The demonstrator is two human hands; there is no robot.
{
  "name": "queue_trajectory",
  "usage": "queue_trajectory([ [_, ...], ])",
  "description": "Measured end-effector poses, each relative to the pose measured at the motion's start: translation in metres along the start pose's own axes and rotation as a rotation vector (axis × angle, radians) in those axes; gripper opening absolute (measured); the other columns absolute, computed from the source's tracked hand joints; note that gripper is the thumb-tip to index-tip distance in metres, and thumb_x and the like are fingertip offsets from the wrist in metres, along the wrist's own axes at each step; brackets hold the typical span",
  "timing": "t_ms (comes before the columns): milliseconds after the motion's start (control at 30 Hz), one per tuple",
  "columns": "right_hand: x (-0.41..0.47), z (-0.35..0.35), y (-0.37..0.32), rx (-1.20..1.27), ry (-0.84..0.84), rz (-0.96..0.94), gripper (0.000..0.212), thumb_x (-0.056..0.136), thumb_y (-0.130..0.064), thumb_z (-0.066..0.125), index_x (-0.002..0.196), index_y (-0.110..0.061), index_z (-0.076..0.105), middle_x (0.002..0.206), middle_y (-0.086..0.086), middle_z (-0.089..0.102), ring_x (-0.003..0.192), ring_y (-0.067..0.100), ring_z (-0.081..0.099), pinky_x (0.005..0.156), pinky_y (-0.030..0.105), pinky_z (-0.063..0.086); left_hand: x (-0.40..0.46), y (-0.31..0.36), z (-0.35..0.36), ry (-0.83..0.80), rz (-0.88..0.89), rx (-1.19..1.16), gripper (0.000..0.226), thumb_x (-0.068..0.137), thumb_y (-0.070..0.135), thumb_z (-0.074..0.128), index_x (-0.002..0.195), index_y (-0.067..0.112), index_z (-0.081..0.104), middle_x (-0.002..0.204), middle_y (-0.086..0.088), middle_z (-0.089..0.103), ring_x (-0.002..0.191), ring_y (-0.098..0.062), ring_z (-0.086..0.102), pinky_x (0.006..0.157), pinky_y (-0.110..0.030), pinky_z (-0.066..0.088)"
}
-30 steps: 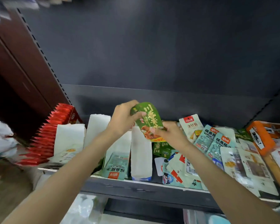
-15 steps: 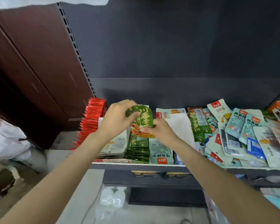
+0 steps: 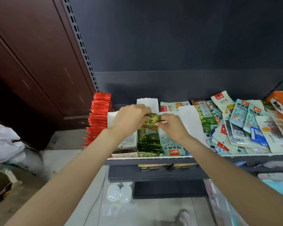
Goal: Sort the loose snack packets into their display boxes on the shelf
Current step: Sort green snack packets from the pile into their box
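Two hands hold one green snack packet (image 3: 152,119) above the row of matching green packets (image 3: 148,142) on the shelf (image 3: 153,161). The left hand (image 3: 131,119) pinches its left edge with curled fingers, and the right hand (image 3: 172,125) pinches the right edge in the same way. The packet is tilted forward and sits just over the back of the green row, between a row of pale packets (image 3: 127,142) and a row of teal packets (image 3: 171,145).

To do this step well, I think the packet should go down upright behind the last green one, with the printed face to the front. Many loose packets (image 3: 245,128) lie in a heap at the right, so much sorting remains.
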State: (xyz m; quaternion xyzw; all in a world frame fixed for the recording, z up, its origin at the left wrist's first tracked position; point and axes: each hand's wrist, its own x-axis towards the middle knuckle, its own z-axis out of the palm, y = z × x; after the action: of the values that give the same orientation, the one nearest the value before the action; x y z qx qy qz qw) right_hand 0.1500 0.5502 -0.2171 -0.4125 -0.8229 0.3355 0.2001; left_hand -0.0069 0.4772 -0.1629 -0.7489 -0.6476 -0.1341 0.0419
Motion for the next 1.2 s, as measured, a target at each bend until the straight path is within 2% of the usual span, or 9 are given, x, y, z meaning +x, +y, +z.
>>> queue_trajectory([
  [233,-0.003,-0.01,0.005,0.07,-0.105,-0.034,0.026,0.088,-0.003,0.061,0.112,-0.011,0.068,0.11,0.002,0.068,0.097,0.01,0.06,0.093,0.024,0.046,-0.001,0.004,0.026,-0.343,-0.17,-0.236,0.026,0.093,0.032,0.052,0.11,0.018,0.068,0.103,-0.003,0.07,0.096,-0.022,0.062,0.082,-0.032,0.05],
  [367,-0.009,-0.033,0.023,0.188,-0.048,0.005,0.036,0.084,0.013,0.054,0.108,-0.008,0.068,0.107,0.004,0.068,0.099,0.014,0.062,0.095,0.026,0.048,0.012,0.025,0.026,-0.247,-0.271,-0.461,0.029,0.087,0.037,0.057,0.11,0.023,0.067,0.108,0.006,0.07,0.101,-0.012,0.062,0.092,-0.034,0.05],
  [533,-0.017,-0.081,0.065,0.206,0.144,0.069,0.03,0.087,0.009,0.051,0.099,-0.011,0.07,0.089,-0.002,0.068,0.082,0.009,0.063,0.081,0.026,0.049,0.052,0.084,0.038,-0.062,-0.213,-0.506,0.022,0.091,0.022,0.053,0.107,0.018,0.067,0.105,0.003,0.068,0.097,-0.013,0.061,0.089,-0.034,0.049],
  [667,-0.011,-0.122,0.122,0.039,0.205,0.139,0.03,0.086,0.007,0.051,0.104,-0.009,0.069,0.102,0.004,0.069,0.092,0.016,0.062,0.083,0.024,0.046,0.107,0.15,0.072,-0.058,-0.166,-0.541,0.03,0.092,0.01,0.049,0.121,0.01,0.059,0.117,-0.008,0.06,0.104,-0.02,0.057,0.092,-0.027,0.043],
  [767,-0.002,-0.143,0.178,-0.19,0.134,0.239,0.041,0.086,-0.001,0.055,0.126,-0.009,0.057,0.126,0.013,0.057,0.115,0.025,0.052,0.092,0.027,0.039,0.149,0.196,0.11,-0.214,-0.201,-0.488,0.043,0.092,0.007,0.049,0.134,0.002,0.042,0.132,-0.017,0.043,0.121,-0.03,0.045,0.102,-0.033,0.035],
  [900,0.005,-0.161,0.235,-0.397,-0.092,0.336,0.071,0.088,-0.021,0.062,0.148,-0.018,0.024,0.155,0.011,0.019,0.143,0.028,0.013,0.115,0.035,0.016,0.189,0.22,0.167,-0.443,-0.303,-0.28,0.06,0.092,0.018,0.057,0.14,-0.001,0.027,0.143,-0.02,0.029,0.133,-0.035,0.032,0.11,-0.04,0.032],
  [1067,0.013,-0.175,0.261,-0.471,-0.259,0.284,0.084,0.088,-0.028,0.063,0.151,-0.028,0.008,0.159,0.006,-0.001,0.146,0.025,-0.004,0.12,0.04,0.005,0.207,0.207,0.207,-0.597,-0.338,-0.035,0.076,0.094,0.004,0.048,0.147,-0.002,-0.005,0.157,-0.02,-0.003,0.145,-0.035,-0.001,0.117,-0.042,0.014],
  [1133,0.013,-0.176,0.266,-0.434,-0.247,0.289,0.083,0.088,-0.024,0.064,0.151,-0.027,0.01,0.158,0.006,0.001,0.146,0.025,-0.003,0.12,0.041,0.006,0.209,0.205,0.21,-0.677,-0.284,0.054,0.072,0.095,-0.001,0.044,0.147,-0.002,-0.005,0.156,-0.02,-0.003,0.144,-0.038,0.003,0.114,-0.046,0.021],
  [1200,0.013,-0.177,0.268,-0.401,-0.233,0.278,0.081,0.088,-0.021,0.063,0.151,-0.026,0.013,0.158,0.007,0.003,0.146,0.025,-0.002,0.12,0.04,0.005,0.21,0.208,0.205,-0.707,-0.19,0.153,0.06,0.092,-0.007,0.045,0.146,-0.003,0.018,0.153,-0.025,0.015,0.139,-0.041,0.025,0.106,-0.045,0.037],
])
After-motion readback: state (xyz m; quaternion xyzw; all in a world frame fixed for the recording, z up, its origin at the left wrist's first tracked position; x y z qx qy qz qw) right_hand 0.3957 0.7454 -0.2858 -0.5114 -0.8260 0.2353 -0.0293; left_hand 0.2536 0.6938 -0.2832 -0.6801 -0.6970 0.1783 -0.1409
